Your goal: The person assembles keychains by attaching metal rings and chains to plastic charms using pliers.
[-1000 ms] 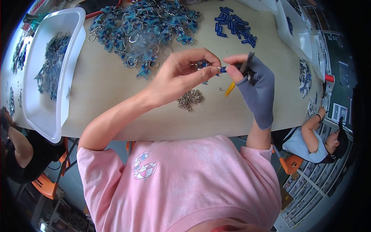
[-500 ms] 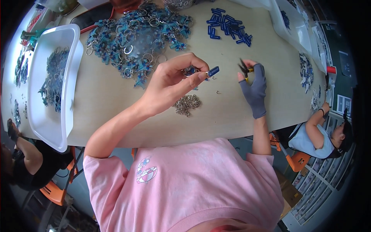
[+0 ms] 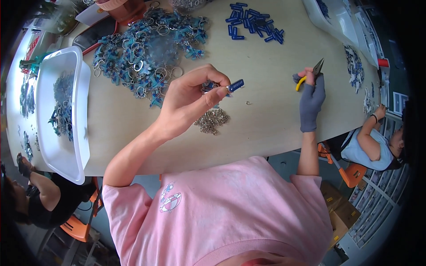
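Note:
My left hand [image 3: 182, 104] is closed in a pinch over the table, gripping a keychain partly hidden behind the fingers. From the fingertips sticks out its small blue rectangular tag [image 3: 236, 85]. Well to the right, my right hand [image 3: 312, 104], in a grey fingerless glove, holds pliers [image 3: 318, 67] with a yellow handle, the jaws pointing away from me. Just below the left hand lies a heap of small metal rings [image 3: 213, 121]; a single loose ring [image 3: 248, 103] lies to its right. Beyond the hand spreads a big pile of blue keychains [image 3: 133, 53] with split rings.
Several blue tags [image 3: 255, 25] lie at the far middle. A white tub [image 3: 80, 115] with keychains stands at the left, and a clear bin [image 3: 330, 26] at the far right. A dark phone-like object [image 3: 95, 34] lies far left. Co-workers sit on both sides.
My right hand has moved right with the pliers, farther from the left hand, and the pliers have turned to point far right. The left hand still pinches the keychain. The view has shifted slightly.

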A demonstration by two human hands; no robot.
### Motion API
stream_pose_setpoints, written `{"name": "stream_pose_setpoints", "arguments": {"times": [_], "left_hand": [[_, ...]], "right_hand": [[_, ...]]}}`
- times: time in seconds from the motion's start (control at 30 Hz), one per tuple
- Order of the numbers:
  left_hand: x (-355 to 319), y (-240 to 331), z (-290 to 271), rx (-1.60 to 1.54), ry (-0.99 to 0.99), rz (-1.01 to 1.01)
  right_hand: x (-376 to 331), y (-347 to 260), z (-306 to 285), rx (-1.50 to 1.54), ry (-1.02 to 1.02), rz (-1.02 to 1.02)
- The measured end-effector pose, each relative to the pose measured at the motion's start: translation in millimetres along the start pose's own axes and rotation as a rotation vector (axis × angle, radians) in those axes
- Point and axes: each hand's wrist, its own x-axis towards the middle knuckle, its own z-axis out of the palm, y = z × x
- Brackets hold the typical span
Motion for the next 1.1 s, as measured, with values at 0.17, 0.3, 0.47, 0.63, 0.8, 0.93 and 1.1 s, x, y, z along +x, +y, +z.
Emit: {"name": "stream_pose_setpoints", "arguments": {"times": [0.17, 0.3, 0.47, 0.63, 0.8, 0.93, 1.1], "left_hand": [[2, -2, 1, 0.029, -0.025, 0.0], [2, 1, 4, 0.071, -0.058, -0.058], [-2, 7, 5, 0.134, -0.063, -0.026], [-3, 8, 7, 0.149, -0.087, 0.032], [-3, 9, 4, 0.165, -0.075, 0.009], [-2, 7, 3, 0.182, -0.075, 0.052], [-1, 9, 3, 0.153, -0.053, -0.007]], "right_hand": [[-11, -2, -7, -0.385, -0.353, -0.434], [-14, -37, -3, -0.217, -0.381, -0.141], [3, -120, 22, -0.527, -0.457, -0.569], [4, -126, 26, -0.605, -0.454, -0.683], [1, -128, 28, -0.664, -0.424, -0.726], [2, -130, 27, -0.674, -0.474, -0.675], [0, -132, 27, -0.649, -0.503, -0.63]]}}
